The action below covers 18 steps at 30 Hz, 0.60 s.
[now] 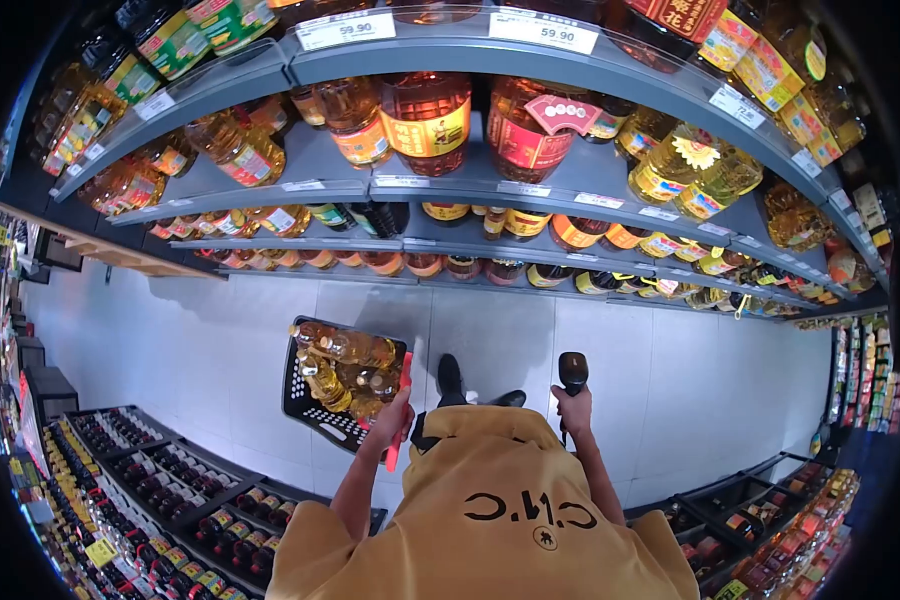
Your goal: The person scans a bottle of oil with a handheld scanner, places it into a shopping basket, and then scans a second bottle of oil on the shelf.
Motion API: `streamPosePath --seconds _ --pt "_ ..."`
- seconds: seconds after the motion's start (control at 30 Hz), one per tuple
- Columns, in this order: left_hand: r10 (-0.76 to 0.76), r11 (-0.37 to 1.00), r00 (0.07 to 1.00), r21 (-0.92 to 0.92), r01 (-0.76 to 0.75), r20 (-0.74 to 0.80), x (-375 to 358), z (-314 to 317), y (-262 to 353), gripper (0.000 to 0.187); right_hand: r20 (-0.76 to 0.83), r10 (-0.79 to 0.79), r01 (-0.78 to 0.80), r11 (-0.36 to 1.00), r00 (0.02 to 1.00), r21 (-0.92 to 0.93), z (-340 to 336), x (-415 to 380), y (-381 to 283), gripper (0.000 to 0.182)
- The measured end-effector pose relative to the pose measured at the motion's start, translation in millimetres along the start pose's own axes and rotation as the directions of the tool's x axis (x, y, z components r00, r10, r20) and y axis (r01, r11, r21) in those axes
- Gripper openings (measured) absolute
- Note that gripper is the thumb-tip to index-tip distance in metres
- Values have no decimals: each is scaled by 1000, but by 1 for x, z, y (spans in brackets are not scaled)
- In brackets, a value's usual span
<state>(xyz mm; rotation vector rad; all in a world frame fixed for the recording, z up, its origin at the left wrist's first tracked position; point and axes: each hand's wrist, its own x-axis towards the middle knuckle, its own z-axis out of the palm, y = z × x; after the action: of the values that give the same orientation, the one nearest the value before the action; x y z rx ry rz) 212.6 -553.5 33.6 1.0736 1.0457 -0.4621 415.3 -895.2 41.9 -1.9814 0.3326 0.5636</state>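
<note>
My left hand is wrapped round the red handle of a black plastic shopping basket. Several bottles of golden cooking oil lie in the basket, tilted across one another. Out to the right, my right hand grips a dark handheld object with a glossy brown, rounded end that points away from me. A thin black part of it shows below the hand; its exact kind I cannot make out.
Ahead, curved-looking shelves carry several rows of oil bottles, with price tags along the edges. Dark bottles fill low racks behind at left and right. Grey tiled floor lies around my shoes.
</note>
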Motion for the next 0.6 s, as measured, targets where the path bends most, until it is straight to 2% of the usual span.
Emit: streamPosePath --seconds 0.07,0.13,0.2,0.4,0.5,0.6 --pt "27 999 998 20 -28 48 1 -1 2 70 56 69 -67 997 996 -37 -1 0 -3 32" --pt "2 996 995 -91 7 98 15 -2 -1 69 28 9 -8 999 1000 -46 3 10 21 36" --pt "1 990 985 -138 24 174 23 -3 -1 67 -38 -105 101 991 994 -86 4 5 15 40" --pt "-71 993 991 -85 81 116 21 -1 17 62 -27 -41 39 997 999 -69 8 -10 -1 44" --pt "-71 989 982 -114 92 176 31 -9 9 61 -33 -13 11 999 999 -53 12 -12 5 41" --pt "-30 988 987 -143 53 155 24 -4 14 38 -44 4 -6 999 999 -43 12 -13 13 39"
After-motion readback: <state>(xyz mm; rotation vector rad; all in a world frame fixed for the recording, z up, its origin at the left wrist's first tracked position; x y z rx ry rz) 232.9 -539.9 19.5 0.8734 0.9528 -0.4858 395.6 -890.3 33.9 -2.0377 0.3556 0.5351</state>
